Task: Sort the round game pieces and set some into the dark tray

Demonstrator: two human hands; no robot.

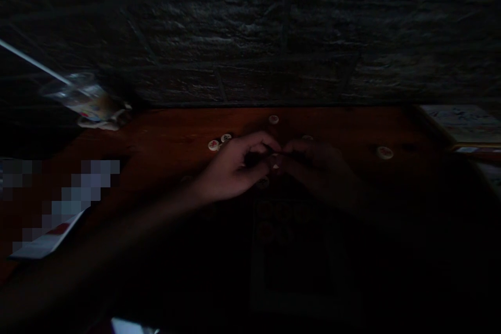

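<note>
My left hand (pixel 245 164) and my right hand (pixel 319 164) meet over the wooden table, fingertips pinched together. Between them shows the pale edge of a small Chinese chess piece (pixel 275 166), mostly covered by the fingers. Beside my left hand lie a round piece with a red mark (pixel 213 145) and one with a dark mark (pixel 226 138). Another piece (pixel 273 119) rests beyond the fingertips, and one (pixel 263 182) sits in shadow below them. Nearer me, a dim tray (pixel 258 271) holds several pieces in rows; its details are lost in the dark.
A plastic cup (pixel 88 99) with a straw stands at the back left against the dark stone wall (pixel 250 36). One more piece (pixel 384 152) lies to the right, near flat framed boards (pixel 462 122). A partly blurred flat item (pixel 58 229) is at left.
</note>
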